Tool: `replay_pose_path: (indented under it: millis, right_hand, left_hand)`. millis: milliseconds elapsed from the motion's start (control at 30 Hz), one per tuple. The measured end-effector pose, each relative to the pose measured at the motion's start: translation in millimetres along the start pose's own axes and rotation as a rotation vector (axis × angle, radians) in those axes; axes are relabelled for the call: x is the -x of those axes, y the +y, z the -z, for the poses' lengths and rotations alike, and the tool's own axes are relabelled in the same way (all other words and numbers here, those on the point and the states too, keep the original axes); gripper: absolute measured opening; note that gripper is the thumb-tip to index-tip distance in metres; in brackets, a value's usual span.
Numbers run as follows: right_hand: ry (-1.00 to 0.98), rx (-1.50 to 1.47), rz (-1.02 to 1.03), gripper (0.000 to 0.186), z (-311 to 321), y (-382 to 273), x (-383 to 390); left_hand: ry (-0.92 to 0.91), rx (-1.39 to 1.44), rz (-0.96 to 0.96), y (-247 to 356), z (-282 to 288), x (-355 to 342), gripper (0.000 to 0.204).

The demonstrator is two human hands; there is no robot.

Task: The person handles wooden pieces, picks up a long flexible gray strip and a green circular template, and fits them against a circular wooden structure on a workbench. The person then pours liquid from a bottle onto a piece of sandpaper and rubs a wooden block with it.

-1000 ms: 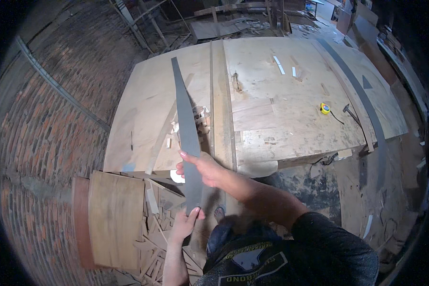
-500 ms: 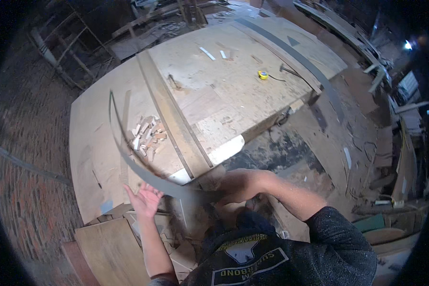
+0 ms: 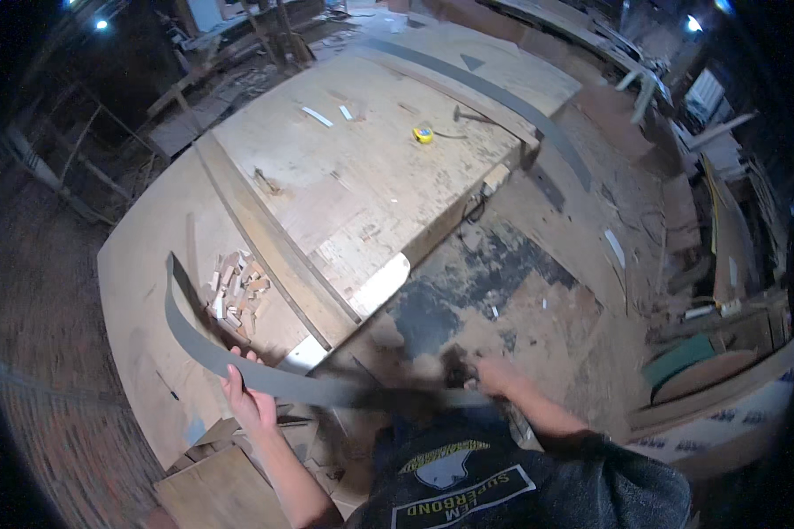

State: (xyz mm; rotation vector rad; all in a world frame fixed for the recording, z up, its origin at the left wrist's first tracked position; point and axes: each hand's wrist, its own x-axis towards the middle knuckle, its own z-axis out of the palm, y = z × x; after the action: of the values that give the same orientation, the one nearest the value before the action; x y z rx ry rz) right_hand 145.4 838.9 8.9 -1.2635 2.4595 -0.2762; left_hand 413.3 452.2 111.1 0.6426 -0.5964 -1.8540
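Note:
A long grey flexible strip (image 3: pixel 295 388) curves from above the worktop down across the front of my body. My left hand (image 3: pixel 249 398) grips it along its middle, thumb and fingertips at its edges. My right hand (image 3: pixel 498 379) is at the strip's right part with curled, blurred fingers, beside a dark shape; what they hold is unclear. Behind the curve, a pile of small wood offcuts (image 3: pixel 238 300) lies on the pale plywood worktop (image 3: pixel 344 212), left of a long board (image 3: pixel 278 260) that crosses it.
A yellow tape measure (image 3: pixel 422 135), a hammer (image 3: pixel 475 117) and another grey strip (image 3: pixel 512 97) lie toward the worktop's far right. Stacked boards (image 3: pixel 723 370) stand at right; plywood panels (image 3: pixel 216 489) are at lower left. A brick wall (image 3: pixel 57 423) runs along the left.
The strip has swung from pointing away, nearly straight, to curving sideways. My left hand was open half a second ago and now grips it. My right hand moved rightward. The view has turned rightward.

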Motion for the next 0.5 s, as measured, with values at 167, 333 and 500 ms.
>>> replay_pose_path:
  millis: [167, 333, 500]
  right_hand:
    - [-0.615, 0.032, 0.024, 0.048, -26, 58, -5]
    - [-0.758, 0.035, 0.047, 0.043, -14, 72, -29]
    - [-0.343, -0.349, 0.409, 0.041, -156, 211, -111]
  left_hand:
    - [-0.262, -0.155, -0.096, 31, -24, 33, 0.039]
    - [-0.222, -0.319, -0.333, 71, -33, 91, 0.041]
    - [-0.161, -0.307, -0.541, 87, -24, 150, 0.042]
